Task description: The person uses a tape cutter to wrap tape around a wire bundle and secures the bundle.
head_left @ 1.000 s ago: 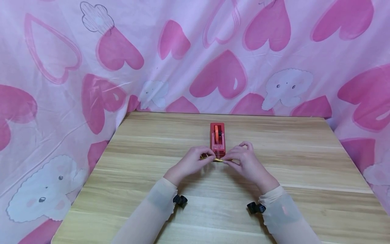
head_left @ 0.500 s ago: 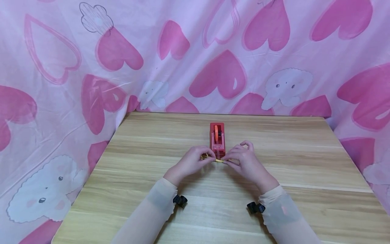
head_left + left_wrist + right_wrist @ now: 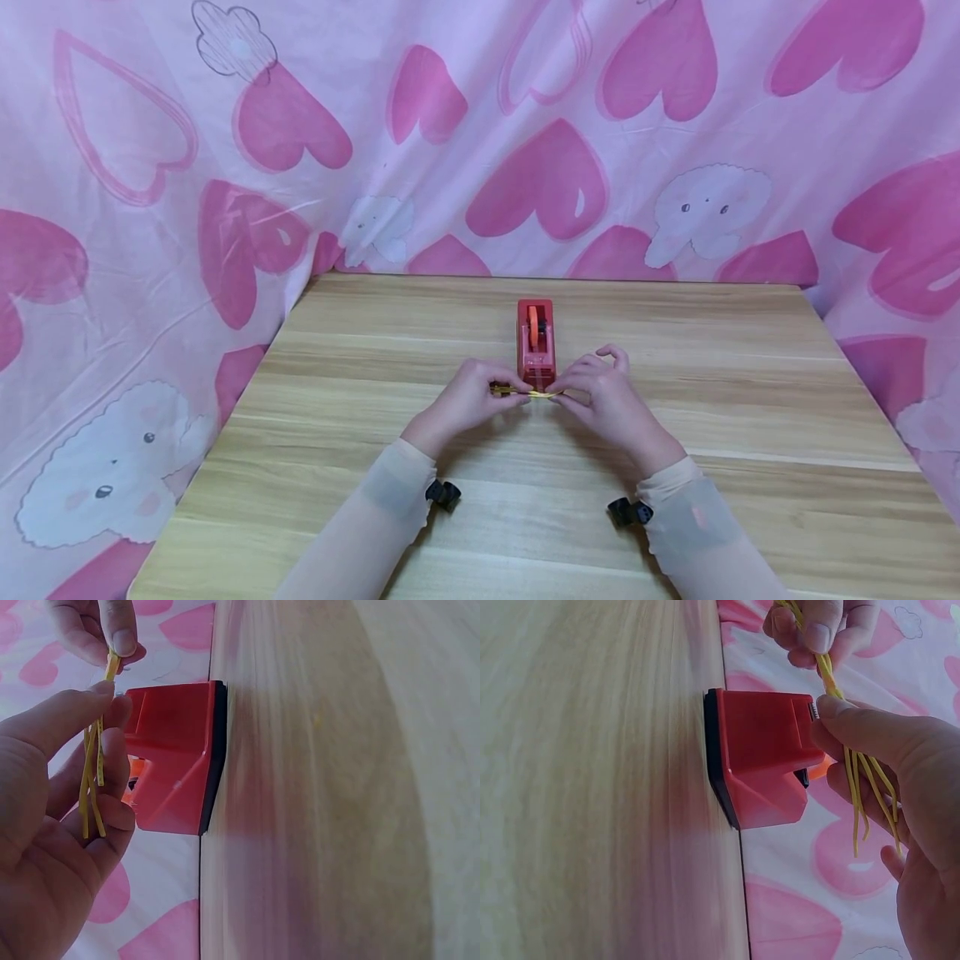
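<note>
A thin bundle of yellow strands [image 3: 538,394] is stretched between both hands, just in front of a red tape dispenser [image 3: 536,342]. The left hand [image 3: 468,401] pinches one part between thumb and finger; loose ends of the strands [image 3: 90,780] hang across its palm side in the left wrist view. Close beside it, the right hand [image 3: 609,406] pinches the other part, and several loose yellow ends [image 3: 859,795] spread below its fingertips in the right wrist view. A short length of the bundle [image 3: 826,671] shows between the two pinches.
The dispenser holds an orange roll [image 3: 534,327] and stands on a wooden table [image 3: 360,333]. A pink curtain with hearts [image 3: 536,179] hangs behind and at the sides. Black wrist cameras [image 3: 444,495] sit on both sleeves.
Both hands keep their pinches in nearly the same place. The yellow strands by the left hand have shifted slightly and lie straighter; the head view has tilted a little.
</note>
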`<state>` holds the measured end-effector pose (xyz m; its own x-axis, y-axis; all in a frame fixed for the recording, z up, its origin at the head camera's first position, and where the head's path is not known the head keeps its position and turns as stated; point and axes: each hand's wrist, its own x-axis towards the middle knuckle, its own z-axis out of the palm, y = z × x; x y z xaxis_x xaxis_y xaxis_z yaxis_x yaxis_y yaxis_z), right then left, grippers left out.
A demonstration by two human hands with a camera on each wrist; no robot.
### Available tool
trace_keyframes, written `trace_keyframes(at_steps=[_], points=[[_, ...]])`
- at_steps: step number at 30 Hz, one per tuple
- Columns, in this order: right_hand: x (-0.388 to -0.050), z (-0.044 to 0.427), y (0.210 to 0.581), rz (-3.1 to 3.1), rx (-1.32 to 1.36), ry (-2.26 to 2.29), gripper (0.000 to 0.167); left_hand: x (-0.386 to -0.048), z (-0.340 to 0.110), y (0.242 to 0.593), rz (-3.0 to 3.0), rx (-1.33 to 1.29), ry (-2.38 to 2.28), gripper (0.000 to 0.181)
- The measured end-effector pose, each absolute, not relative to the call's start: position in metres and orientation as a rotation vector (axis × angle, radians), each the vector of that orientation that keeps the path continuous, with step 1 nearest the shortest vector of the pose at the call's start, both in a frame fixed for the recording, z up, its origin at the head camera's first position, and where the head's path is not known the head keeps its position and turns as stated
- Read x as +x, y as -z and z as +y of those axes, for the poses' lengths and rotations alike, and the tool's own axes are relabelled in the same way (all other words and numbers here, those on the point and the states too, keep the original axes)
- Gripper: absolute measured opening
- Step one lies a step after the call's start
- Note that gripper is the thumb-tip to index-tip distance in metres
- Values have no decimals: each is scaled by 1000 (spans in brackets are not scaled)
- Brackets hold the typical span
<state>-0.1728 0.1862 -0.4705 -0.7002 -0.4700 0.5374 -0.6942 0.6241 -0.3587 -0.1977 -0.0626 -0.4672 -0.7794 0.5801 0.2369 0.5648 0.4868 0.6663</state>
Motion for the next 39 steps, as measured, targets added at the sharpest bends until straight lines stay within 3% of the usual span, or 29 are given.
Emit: trace_keyframes(at_steps=[23,39], points=[[-166,177,437,-2876,737,-587,16,-192,-56,469,2748,1082,-1199,8],[-178,178,420,-3086,660,-718,15,-188,-56,463,2796,1237,-1175,10]])
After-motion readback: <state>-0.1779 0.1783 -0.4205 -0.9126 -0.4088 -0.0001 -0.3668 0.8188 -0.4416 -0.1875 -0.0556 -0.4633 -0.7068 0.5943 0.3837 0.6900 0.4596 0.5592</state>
